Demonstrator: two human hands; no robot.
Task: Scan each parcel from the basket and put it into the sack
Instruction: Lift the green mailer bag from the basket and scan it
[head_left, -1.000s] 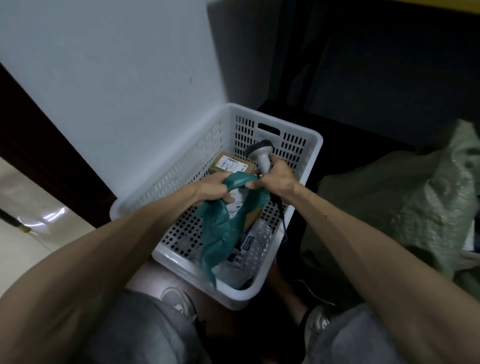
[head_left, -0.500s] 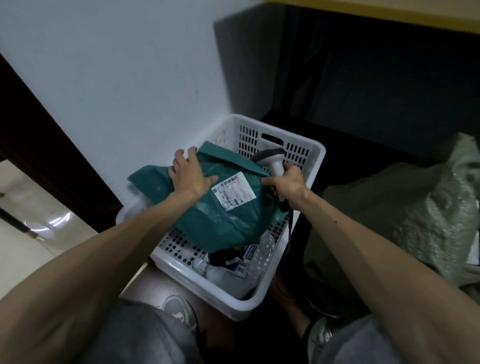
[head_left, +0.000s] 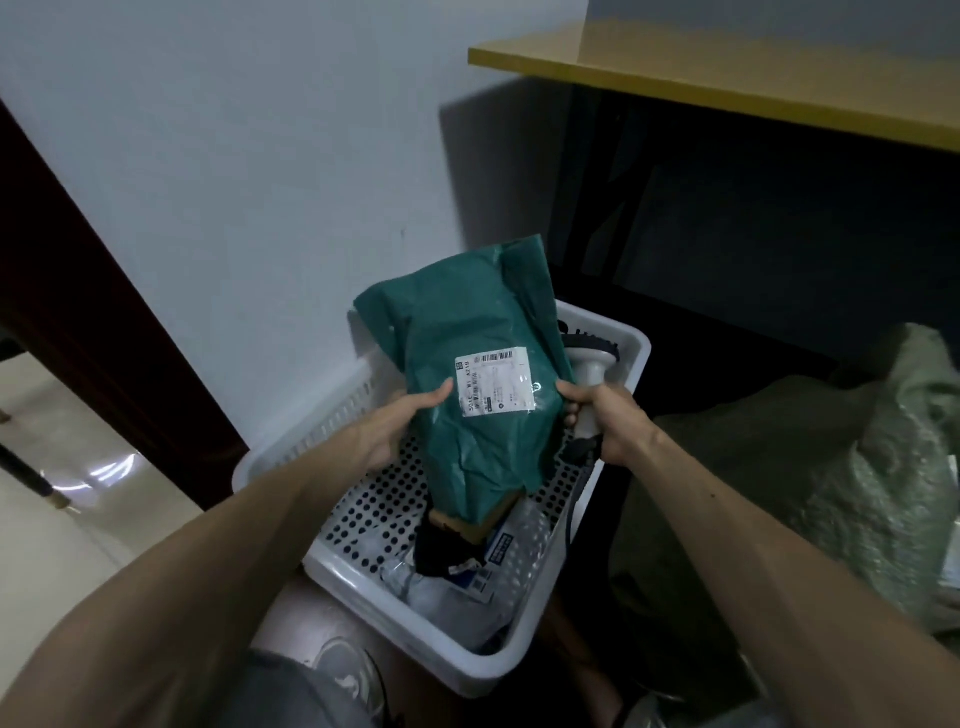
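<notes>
Left hand (head_left: 387, 434) pinching parcel's (head_left: 467, 322) edge; right hand (head_left: 610, 421), scanner (head_left: 590, 368)

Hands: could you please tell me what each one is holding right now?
Left hand: holds the green parcel by its left edge.
Right hand: grips the scanner, thumb on the green parcel.

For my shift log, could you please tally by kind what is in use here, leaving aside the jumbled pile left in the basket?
Green parcel: 1
Scanner: 1
White basket: 1
Sack: 1
Total: 4
</notes>
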